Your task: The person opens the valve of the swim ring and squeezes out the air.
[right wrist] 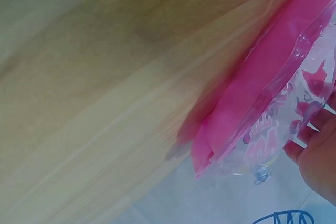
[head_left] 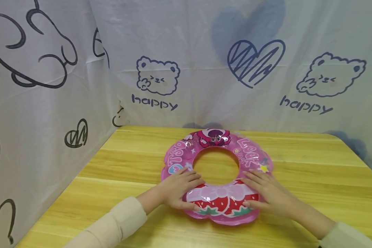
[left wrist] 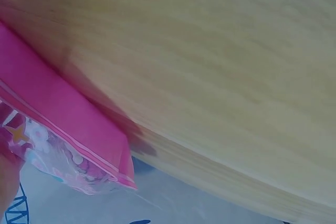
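Observation:
A pink inflatable swim ring (head_left: 222,198) lies flat on the wooden table, puffed up with air. Strawberries are printed on its near side, a dark pink bear on its far side, and white letters along both flanks. On the ring's near left part rests my left hand (head_left: 183,187), fingers extended over the top. My right hand (head_left: 265,193) lies likewise on the near right part, thumb spread toward the strawberries. In the right wrist view a small clear valve (right wrist: 261,174) sticks out from the ring's side. Only an edge of the left hand (left wrist: 7,179) shows in the left wrist view.
The wooden table (head_left: 117,165) extends around the ring on all sides. White cloth (head_left: 201,86) with drawn bears, hearts and "happy" lettering hangs behind the table. Another white cloth (head_left: 49,113) with black line drawings hangs along the left side.

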Action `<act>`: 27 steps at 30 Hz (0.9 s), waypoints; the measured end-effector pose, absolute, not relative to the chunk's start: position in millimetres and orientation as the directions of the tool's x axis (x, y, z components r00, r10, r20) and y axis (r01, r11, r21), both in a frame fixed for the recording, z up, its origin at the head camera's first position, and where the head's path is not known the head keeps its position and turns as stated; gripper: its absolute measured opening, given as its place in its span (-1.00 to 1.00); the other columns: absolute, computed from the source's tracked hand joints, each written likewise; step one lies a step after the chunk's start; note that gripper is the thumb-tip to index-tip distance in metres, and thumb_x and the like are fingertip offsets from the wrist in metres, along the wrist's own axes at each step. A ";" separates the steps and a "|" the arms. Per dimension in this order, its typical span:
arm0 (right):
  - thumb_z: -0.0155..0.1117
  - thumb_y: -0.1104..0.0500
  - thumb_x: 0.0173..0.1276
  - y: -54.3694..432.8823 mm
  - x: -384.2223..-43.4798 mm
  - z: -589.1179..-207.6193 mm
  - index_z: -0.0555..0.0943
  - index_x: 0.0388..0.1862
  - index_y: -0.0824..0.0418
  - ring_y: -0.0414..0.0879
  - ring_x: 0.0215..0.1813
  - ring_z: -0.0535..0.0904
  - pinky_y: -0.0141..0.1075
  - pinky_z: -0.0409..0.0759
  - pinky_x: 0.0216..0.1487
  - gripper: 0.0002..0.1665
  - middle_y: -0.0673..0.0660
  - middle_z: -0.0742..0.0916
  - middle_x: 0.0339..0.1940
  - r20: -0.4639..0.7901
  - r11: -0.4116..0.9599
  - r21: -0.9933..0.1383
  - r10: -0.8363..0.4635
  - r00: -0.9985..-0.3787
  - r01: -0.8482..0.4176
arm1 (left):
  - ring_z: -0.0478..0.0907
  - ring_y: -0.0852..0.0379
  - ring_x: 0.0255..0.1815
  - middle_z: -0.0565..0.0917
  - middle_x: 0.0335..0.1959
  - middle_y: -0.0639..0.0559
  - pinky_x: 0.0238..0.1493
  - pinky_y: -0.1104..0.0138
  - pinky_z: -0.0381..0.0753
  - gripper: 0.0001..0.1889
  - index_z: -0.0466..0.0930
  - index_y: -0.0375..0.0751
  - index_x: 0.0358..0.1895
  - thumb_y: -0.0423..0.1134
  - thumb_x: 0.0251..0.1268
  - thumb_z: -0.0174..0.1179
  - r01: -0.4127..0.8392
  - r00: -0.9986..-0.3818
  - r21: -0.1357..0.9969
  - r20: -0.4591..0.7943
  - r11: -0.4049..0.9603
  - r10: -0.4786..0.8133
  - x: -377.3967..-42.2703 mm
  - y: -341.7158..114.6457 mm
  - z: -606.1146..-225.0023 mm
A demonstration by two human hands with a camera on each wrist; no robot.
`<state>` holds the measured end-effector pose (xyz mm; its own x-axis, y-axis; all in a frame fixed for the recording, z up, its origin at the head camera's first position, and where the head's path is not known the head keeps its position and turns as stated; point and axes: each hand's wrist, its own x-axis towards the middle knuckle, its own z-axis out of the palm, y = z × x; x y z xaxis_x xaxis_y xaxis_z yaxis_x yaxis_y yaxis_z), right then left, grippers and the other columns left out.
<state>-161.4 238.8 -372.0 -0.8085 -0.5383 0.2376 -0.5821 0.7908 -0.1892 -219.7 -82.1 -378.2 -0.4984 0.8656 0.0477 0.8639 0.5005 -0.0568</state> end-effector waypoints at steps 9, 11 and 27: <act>0.39 -0.01 0.10 250.3 -182.7 -365.2 0.60 -0.12 0.34 0.15 -0.04 0.58 -0.01 0.55 -0.03 -0.50 0.20 0.71 -0.16 0.671 0.704 -0.088 -0.480 -0.565 -0.704 | 0.28 -0.06 0.37 0.40 0.31 -0.10 0.44 -0.01 0.07 -0.20 0.30 -0.08 0.33 0.35 0.09 0.01 0.871 -0.483 -0.059 0.074 0.487 0.873 -219.8 -92.4 -378.2; 0.40 0.01 0.08 255.2 -189.7 -363.9 0.60 -0.17 0.36 0.12 -0.10 0.58 -0.04 0.51 -0.05 -0.53 0.21 0.71 -0.22 0.727 0.712 -0.084 -0.435 -0.532 -0.697 | 0.29 -0.07 0.37 0.41 0.31 -0.11 0.44 -0.01 0.08 -0.20 0.31 -0.09 0.32 0.34 0.08 0.02 0.871 -0.485 -0.048 0.080 0.489 0.871 -219.6 -95.0 -377.9; 0.37 0.21 0.13 259.5 -210.8 -369.4 0.58 -0.08 0.39 0.07 -0.19 0.56 0.00 0.59 -0.19 -0.60 0.24 0.69 -0.29 0.590 0.832 -0.265 -0.260 -0.764 -0.487 | 0.28 -0.06 0.37 0.40 0.31 -0.12 0.45 -0.02 0.04 -0.21 0.31 -0.10 0.32 0.33 0.09 0.00 0.862 -0.505 0.000 0.082 0.507 0.859 -217.0 -104.5 -377.3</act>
<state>-210.8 259.5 -369.4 -0.7643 -0.2596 0.5903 -0.4873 0.8321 -0.2649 -217.0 -104.5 -377.3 -0.5053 0.8591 0.0815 0.8620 0.5070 -0.0003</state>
